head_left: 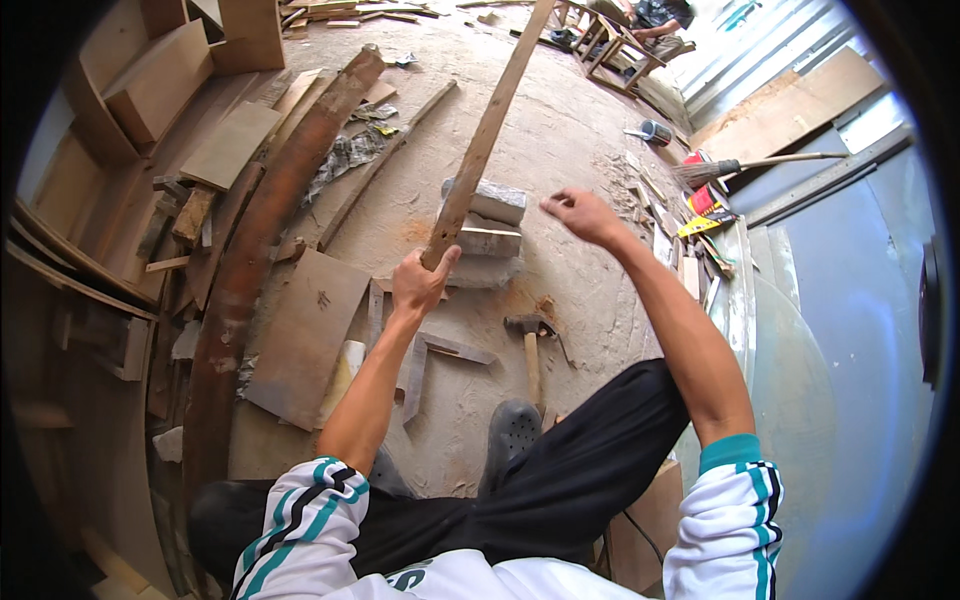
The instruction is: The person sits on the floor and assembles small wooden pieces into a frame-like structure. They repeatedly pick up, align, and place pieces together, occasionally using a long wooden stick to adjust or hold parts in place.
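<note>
My left hand [421, 279] is wrapped round the near end of a long wooden strip [488, 125], which slants up and away to the right. Beneath the strip stands a small stack of concrete blocks [492, 240] on the floor. Off to the right of the blocks, my right hand [581, 214] hovers with its fingers curled and the fingertips close together; whether anything small is between them cannot be made out. A hammer [532, 362] with a wooden handle lies near my right foot. Just left of it is an L-shaped wooden piece [437, 350].
A rusty brown beam [262, 240] and scrap boards [308, 335] lie on the left. A broom [715, 172], cans [656, 132] and wood scraps line the right side, beside grey sheet panels [850, 330]. Another person [655, 25] sits at the far right near a wooden frame [610, 52].
</note>
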A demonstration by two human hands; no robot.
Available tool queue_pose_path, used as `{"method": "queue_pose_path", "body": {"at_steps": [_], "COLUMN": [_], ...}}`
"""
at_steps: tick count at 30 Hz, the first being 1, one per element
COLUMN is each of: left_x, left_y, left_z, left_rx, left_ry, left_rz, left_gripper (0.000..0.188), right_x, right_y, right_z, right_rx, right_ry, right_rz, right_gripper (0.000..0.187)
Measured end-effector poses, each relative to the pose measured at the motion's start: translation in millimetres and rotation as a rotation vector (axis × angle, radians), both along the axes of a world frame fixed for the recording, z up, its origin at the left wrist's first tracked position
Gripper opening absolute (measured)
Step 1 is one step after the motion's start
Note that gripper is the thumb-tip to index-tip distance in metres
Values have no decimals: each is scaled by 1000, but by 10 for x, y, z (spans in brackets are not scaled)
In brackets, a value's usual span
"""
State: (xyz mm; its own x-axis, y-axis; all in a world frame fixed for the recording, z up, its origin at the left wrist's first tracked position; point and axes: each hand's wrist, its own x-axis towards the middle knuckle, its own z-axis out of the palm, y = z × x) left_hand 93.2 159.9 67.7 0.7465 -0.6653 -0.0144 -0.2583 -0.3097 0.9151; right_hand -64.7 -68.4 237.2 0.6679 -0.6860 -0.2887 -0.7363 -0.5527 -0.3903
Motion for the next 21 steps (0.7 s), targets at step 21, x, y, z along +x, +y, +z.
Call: {"method": "queue_pose_path", "body": {"at_steps": [21], "left_x": [-952], "left_y": [-606], "left_z": [760], "left_rx": [-227], "left_ry": [410], "left_rz": [-422], "left_gripper": [56], "right_x": [-577], "right_y": [121], "right_z": [159], "right_rx": [764], "right_ry": [-1036], "right_rz": [-294], "right_gripper": [41]}}
